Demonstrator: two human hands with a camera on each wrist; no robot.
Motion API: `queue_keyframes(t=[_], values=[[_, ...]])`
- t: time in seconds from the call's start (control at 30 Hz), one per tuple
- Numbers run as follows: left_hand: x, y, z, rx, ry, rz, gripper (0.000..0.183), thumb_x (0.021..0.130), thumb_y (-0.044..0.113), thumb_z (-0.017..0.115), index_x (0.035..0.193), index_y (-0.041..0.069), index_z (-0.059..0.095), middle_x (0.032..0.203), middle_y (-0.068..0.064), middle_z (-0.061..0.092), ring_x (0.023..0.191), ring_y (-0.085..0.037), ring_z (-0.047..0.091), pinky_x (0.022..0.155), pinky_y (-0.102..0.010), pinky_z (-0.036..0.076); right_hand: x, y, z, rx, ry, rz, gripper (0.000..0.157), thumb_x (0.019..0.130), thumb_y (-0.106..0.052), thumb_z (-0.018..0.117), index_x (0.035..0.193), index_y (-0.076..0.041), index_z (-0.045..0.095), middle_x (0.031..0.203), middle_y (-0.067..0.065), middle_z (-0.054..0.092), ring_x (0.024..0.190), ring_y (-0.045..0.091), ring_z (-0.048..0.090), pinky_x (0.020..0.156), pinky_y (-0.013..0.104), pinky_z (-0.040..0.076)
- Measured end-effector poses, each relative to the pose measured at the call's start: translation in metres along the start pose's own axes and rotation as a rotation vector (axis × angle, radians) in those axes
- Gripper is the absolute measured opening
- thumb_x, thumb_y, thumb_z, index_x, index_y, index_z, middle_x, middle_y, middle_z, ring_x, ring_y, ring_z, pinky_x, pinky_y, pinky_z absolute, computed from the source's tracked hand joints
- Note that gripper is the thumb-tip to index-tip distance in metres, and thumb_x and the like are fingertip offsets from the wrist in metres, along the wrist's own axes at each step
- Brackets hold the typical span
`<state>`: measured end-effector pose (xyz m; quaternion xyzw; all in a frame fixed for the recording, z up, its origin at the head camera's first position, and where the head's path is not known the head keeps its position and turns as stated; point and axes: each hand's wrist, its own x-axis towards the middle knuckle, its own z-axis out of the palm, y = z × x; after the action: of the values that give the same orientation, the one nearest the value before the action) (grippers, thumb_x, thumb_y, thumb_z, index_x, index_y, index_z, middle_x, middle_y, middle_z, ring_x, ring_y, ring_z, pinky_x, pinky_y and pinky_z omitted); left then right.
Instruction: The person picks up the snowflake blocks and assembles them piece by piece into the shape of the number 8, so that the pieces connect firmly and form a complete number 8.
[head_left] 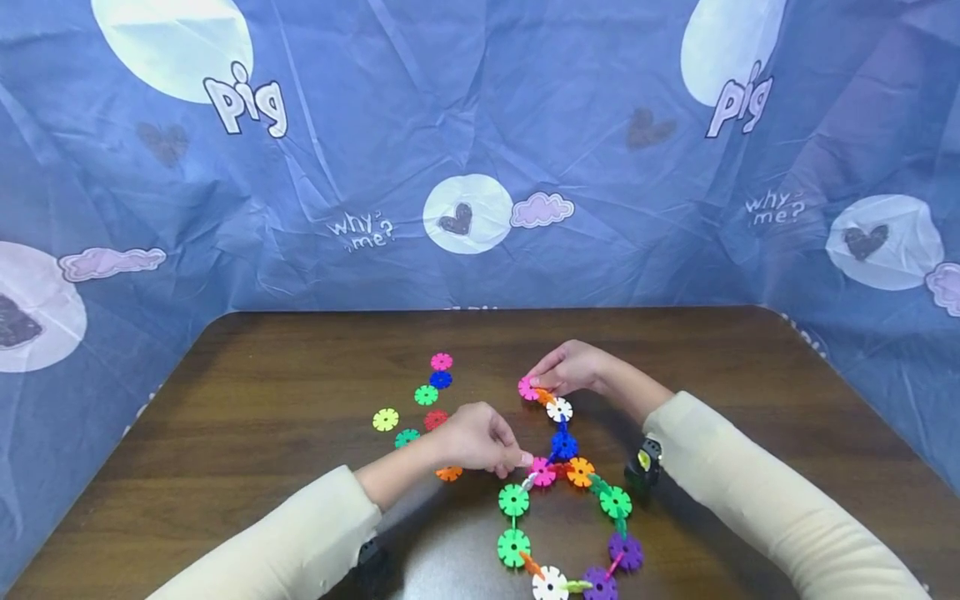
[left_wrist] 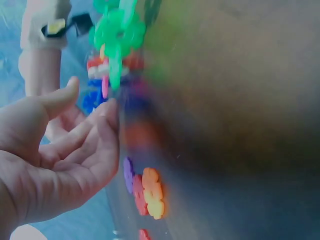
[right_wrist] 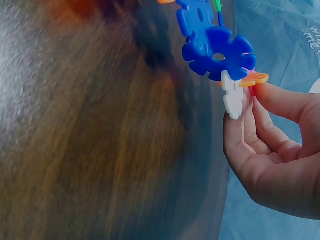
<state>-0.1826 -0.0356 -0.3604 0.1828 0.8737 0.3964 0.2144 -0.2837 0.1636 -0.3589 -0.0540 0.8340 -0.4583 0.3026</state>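
Observation:
Notched plastic snowflake discs are linked into a ring with a chain rising from its top. At the chain's far end, my right hand (head_left: pixel 573 367) pinches a pink disc (head_left: pixel 528 388). An orange disc (right_wrist: pixel 255 79), a white disc (head_left: pixel 558 409) and blue discs (head_left: pixel 564 445) link it down to the ring. My left hand (head_left: pixel 480 437) is at the ring's upper left, a fingertip right at another pink disc (head_left: pixel 542 472). In the left wrist view, the thumb (left_wrist: pixel 65 97) stands away from the other fingers, whose tips are beside the linked discs.
Loose discs lie left of the ring, among them a yellow disc (head_left: pixel 386 419), a blue disc (head_left: pixel 441 379) and a red disc (head_left: pixel 436 419). An orange disc (head_left: pixel 449 473) is partly behind the left forearm. A blue printed cloth (head_left: pixel 480 125) hangs behind the brown table (head_left: pixel 300 350).

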Motion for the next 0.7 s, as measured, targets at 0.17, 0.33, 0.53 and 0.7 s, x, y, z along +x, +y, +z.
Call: queue_keyframes(t=[0.17, 0.33, 0.53, 0.7], values=[[-0.021, 0.0, 0.007, 0.047, -0.059, 0.045, 0.012, 0.077, 0.012, 0.079, 0.075, 0.002, 0.072, 0.068, -0.011, 0.073, 0.057, -0.007, 0.063, 0.051, -0.017, 0.044, -0.001, 0.002, -0.001, 0.007, -0.002, -0.005, 0.035, 0.091, -0.012, 0.064, 0.119, 0.01, 0.062, 0.075, -0.009, 0.07, 0.069, 0.005, 0.06, 0.077, 0.025, 0.058], [-0.027, -0.006, 0.01, -0.037, -0.054, 0.009, 0.005, 0.076, -0.002, 0.074, 0.079, -0.002, 0.07, 0.071, -0.015, 0.073, 0.059, -0.011, 0.065, 0.052, -0.018, 0.047, 0.0, 0.007, -0.001, 0.043, 0.001, 0.001, 0.036, 0.092, -0.011, 0.063, 0.12, 0.011, 0.061, 0.074, -0.009, 0.069, 0.068, 0.004, 0.061, 0.071, 0.021, 0.057], [-0.03, -0.018, -0.003, -0.016, 0.041, 0.013, 0.007, 0.075, -0.006, 0.072, 0.08, -0.002, 0.073, 0.073, -0.015, 0.074, 0.062, -0.011, 0.067, 0.055, -0.018, 0.049, -0.005, 0.015, -0.002, 0.11, -0.032, -0.009, 0.036, 0.094, -0.008, 0.059, 0.123, 0.014, 0.056, 0.072, -0.01, 0.069, 0.067, 0.002, 0.063, 0.071, 0.02, 0.057], [-0.04, -0.026, -0.02, 0.076, 0.097, 0.018, 0.011, 0.075, -0.006, 0.072, 0.08, 0.002, 0.075, 0.074, -0.011, 0.075, 0.063, -0.009, 0.066, 0.056, -0.019, 0.05, -0.016, 0.023, 0.004, 0.176, -0.067, -0.005, 0.035, 0.095, -0.006, 0.057, 0.123, 0.015, 0.054, 0.073, -0.008, 0.068, 0.068, 0.004, 0.063, 0.072, 0.022, 0.059]])
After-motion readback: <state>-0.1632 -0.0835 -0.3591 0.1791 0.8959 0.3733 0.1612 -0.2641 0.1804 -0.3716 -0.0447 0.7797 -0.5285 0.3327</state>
